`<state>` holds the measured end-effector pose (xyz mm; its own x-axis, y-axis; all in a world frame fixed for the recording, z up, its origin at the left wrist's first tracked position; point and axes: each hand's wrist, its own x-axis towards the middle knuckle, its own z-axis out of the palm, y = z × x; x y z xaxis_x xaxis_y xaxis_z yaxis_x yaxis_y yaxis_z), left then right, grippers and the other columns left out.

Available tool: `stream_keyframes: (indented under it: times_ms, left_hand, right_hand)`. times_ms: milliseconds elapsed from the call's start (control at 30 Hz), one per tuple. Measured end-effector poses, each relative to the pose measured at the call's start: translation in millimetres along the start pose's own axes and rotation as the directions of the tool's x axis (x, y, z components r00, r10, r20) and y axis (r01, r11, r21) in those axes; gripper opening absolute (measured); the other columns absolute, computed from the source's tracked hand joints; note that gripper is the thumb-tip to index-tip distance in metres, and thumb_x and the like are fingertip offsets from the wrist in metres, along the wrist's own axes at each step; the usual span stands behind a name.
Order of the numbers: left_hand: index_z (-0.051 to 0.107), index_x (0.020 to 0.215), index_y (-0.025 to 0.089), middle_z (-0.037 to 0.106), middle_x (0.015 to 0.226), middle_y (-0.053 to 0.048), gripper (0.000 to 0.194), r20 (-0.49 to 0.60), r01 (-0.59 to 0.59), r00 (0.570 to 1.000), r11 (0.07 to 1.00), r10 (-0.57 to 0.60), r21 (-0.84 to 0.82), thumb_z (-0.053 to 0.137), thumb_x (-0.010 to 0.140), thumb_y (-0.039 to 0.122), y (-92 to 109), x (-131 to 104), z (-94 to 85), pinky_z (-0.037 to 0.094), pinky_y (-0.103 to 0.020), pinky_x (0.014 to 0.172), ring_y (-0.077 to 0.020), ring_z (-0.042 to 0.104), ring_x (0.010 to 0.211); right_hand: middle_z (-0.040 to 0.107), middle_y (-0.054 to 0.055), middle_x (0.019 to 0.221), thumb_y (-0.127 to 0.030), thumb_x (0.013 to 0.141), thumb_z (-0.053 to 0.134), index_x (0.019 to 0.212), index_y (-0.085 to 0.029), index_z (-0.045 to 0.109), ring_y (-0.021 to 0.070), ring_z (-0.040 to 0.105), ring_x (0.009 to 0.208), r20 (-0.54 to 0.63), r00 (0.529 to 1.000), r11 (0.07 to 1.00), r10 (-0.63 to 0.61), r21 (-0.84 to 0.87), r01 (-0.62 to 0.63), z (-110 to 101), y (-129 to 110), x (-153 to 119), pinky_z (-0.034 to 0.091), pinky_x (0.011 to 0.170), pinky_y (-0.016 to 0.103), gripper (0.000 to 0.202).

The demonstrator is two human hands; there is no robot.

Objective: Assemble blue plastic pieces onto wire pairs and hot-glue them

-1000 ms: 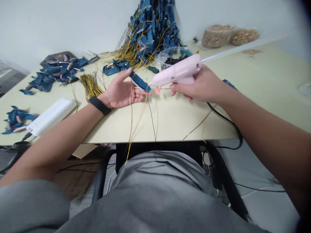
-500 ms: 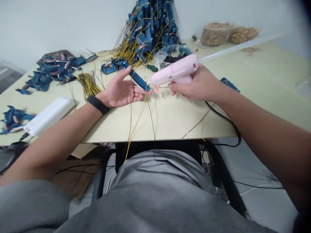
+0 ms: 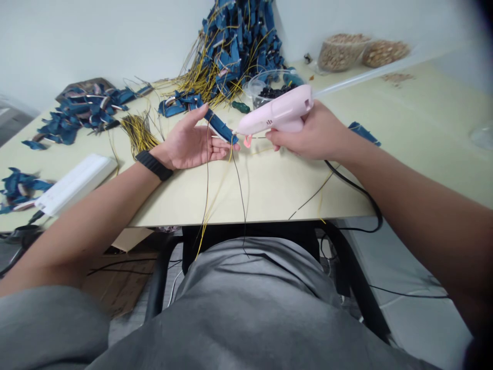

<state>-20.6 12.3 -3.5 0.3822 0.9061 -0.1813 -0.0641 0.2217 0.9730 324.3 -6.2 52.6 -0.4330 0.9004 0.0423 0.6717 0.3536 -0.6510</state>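
My left hand [image 3: 194, 144], palm up, holds a curved blue strip [image 3: 220, 127] with a pale edge between thumb and fingers. Thin yellow wires [image 3: 215, 198] and black wires [image 3: 240, 185] trail from the strip over the table's front edge. In my right hand [image 3: 319, 136] is a pale pink hot glue gun [image 3: 279, 111], gripped by its handle. Its nozzle meets or nearly meets the right end of the strip. A long clear glue stick [image 3: 356, 76] juts from the gun's back, and a small pink tag-like piece [image 3: 247, 141] shows below the nozzle.
A tall heap of blue pieces [image 3: 234, 51] with yellow wires stands against the wall. More blue pieces [image 3: 77, 110] and a wire bundle [image 3: 138, 134] lie left, near a white power strip [image 3: 77, 185]. A clear tub [image 3: 265, 87] holds black parts. Two bags of pellets [image 3: 341, 54] sit behind.
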Motion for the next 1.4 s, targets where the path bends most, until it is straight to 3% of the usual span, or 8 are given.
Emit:
stream_keyframes:
  times_ms: [133,267,400,467,600,800,1100,1400]
  left_hand:
    - [0.094,0.121,0.013,0.098,0.124,-0.029,0.084,-0.008,-0.013,1.000,1.000,0.013,0.009,0.065,0.112,0.092,-0.6,-0.1,0.8,0.068,-0.064,0.135,-0.0466,0.094,0.128]
    - [0.093,0.123,0.013,0.098,0.126,-0.029,0.081,-0.007,-0.006,1.000,1.000,0.006,0.011,0.068,0.110,0.089,-1.4,1.6,-0.3,0.063,-0.070,0.140,-0.0502,0.092,0.134]
    - [0.092,0.121,0.011,0.098,0.121,-0.027,0.078,0.033,-0.007,0.999,1.000,0.008,-0.030,0.066,0.115,0.085,-0.4,2.1,-2.9,0.071,-0.058,0.132,-0.0407,0.096,0.117]
    - [0.090,0.126,0.007,0.098,0.124,-0.028,0.082,0.067,0.005,0.998,0.999,-0.002,-0.050,0.060,0.122,0.083,1.2,1.2,-5.1,0.074,-0.052,0.129,-0.0364,0.098,0.114]
    - [0.087,0.135,0.002,0.097,0.128,-0.030,0.086,0.134,0.042,0.991,0.995,-0.030,-0.089,0.052,0.132,0.080,5.3,-1.1,-7.6,0.077,-0.042,0.118,-0.0324,0.100,0.114]
    - [0.090,0.118,0.004,0.098,0.111,-0.024,0.075,0.173,0.078,0.984,0.981,-0.047,-0.176,0.049,0.137,0.063,10.0,-3.4,2.8,0.077,-0.026,0.090,-0.0235,0.100,0.098]
    - [0.091,0.115,0.007,0.099,0.106,-0.022,0.074,0.167,0.068,0.985,0.983,-0.038,-0.173,0.051,0.135,0.066,8.8,-1.9,4.4,0.076,-0.023,0.087,-0.0222,0.100,0.097]
    - [0.091,0.116,0.006,0.098,0.104,-0.021,0.072,0.167,0.071,0.985,0.982,-0.042,-0.172,0.052,0.134,0.063,10.1,-2.8,4.7,0.077,-0.025,0.089,-0.0232,0.100,0.099]
  right_hand:
    - [0.090,0.011,0.108,-0.076,0.096,0.101,0.133,-0.041,0.094,0.0449,0.076,0.116,-0.004,0.999,0.999,0.032,0.019,-0.032,0.5,-1.4,0.0,0.072,0.100,0.066,0.052]
    - [0.089,0.013,0.109,-0.068,0.100,0.100,0.121,-0.036,0.093,0.0426,0.076,0.113,-0.042,0.999,0.998,-0.006,0.063,0.009,0.7,-4.5,-6.3,0.071,0.102,0.066,0.039]
    - [0.090,0.015,0.108,-0.076,0.103,0.098,0.122,-0.032,0.092,0.0422,0.077,0.110,-0.028,0.999,1.000,-0.020,0.023,0.021,2.6,-1.7,-6.6,0.074,0.103,0.064,0.048]
    - [0.088,0.015,0.102,-0.074,0.099,0.101,0.112,-0.030,0.091,0.0422,0.079,0.107,-0.085,0.996,0.998,-0.042,0.048,0.047,5.5,0.9,-5.2,0.076,0.101,0.063,0.046]
    - [0.086,0.014,0.093,-0.053,0.093,0.106,0.086,-0.031,0.081,0.0404,0.082,0.098,-0.180,0.981,0.986,-0.071,0.139,0.097,10.6,2.4,-5.6,0.078,0.104,0.063,0.034]
    - [0.087,0.013,0.094,-0.031,0.091,0.101,0.079,-0.031,0.074,0.0378,0.082,0.096,-0.163,0.986,0.986,-0.023,0.156,0.049,10.4,-1.5,-9.3,0.075,0.104,0.059,0.029]
    - [0.086,0.010,0.090,-0.019,0.095,0.096,0.082,-0.029,0.076,0.0335,0.081,0.095,-0.150,0.989,0.988,-0.002,0.150,0.025,10.0,-3.8,-10.6,0.070,0.100,0.051,0.026]
    - [0.085,0.010,0.088,-0.011,0.099,0.095,0.084,-0.027,0.078,0.0326,0.080,0.091,-0.163,0.986,0.989,0.022,0.150,0.003,10.9,-5.0,-11.5,0.072,0.103,0.053,0.027]
